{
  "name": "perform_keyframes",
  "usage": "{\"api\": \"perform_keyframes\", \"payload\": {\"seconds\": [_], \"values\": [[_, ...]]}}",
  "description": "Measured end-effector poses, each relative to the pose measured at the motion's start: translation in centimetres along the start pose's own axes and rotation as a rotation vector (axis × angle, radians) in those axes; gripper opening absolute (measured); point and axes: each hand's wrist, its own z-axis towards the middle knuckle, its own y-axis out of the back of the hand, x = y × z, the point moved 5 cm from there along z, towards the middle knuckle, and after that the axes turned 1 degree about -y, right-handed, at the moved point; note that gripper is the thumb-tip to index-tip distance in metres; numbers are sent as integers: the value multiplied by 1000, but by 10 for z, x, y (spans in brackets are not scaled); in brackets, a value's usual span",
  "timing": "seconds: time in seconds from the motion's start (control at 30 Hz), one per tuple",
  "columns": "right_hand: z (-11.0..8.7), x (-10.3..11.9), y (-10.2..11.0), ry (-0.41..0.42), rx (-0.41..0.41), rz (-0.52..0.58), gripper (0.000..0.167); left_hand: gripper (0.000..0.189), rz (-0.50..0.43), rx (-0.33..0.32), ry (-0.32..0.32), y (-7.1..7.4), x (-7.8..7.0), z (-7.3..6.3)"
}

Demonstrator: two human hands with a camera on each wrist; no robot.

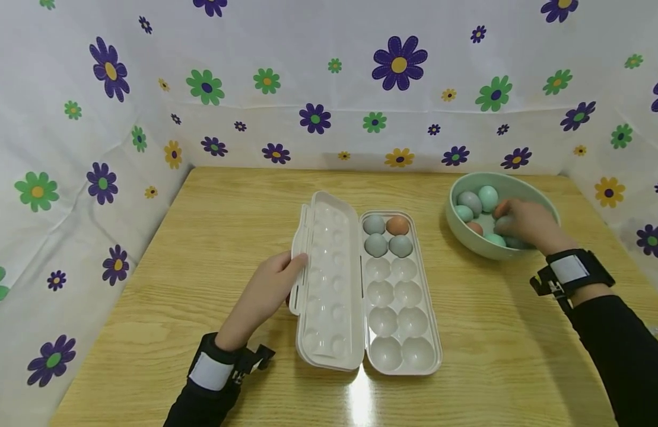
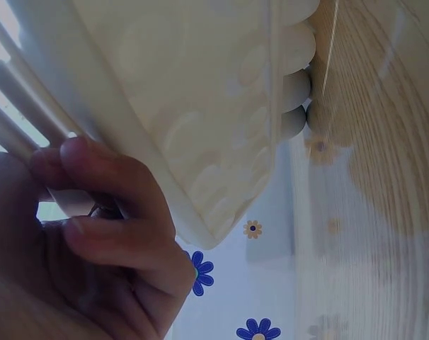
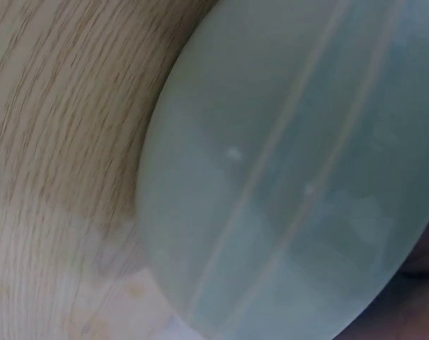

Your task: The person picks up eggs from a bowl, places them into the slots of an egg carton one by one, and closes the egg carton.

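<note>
Tabletop (image 1: pixel 470 320) leaves a gap between egg carton (image 1: pixel 381 293) and bowl (image 1: pixel 466 237).

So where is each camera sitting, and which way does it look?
Head: on the head, looking forward and down at the table, egg carton and bowl; left grip, right grip and dark sleeves show.
Left wrist: on that wrist, looking past the left grip (lower left) at the open lid.
Right wrist: on that wrist, looking closely at the bowl's outside; only a bit of the right grip shows, lower right.
Head and left wrist both see the lid and left grip; head and right wrist both see the bowl.
</note>
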Motion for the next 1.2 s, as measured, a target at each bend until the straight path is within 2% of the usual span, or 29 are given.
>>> {"api": "perform_keyframes", "payload": {"seconds": [0.13,0.27,0.47,0.63,0.97,1.2], "values": [[-1,4,3,3,-66,-41,31,48,0,6,-8,-1,0,0],[-4,16,11,2,-126,-52,40,48,1,9,-12,0,0,0],[-20,64,27,37,-130,-11,47,47,10,10,-12,-1,-1,0],[-31,108,29,98,-133,-9,47,47,13,5,-1,-1,0,0],[-51,186,-4,302,-91,-49,39,47,9,13,-9,-1,-1,0],[-56,218,-44,484,-92,-55,36,47,-1,15,-14,-1,-2,0]]}}
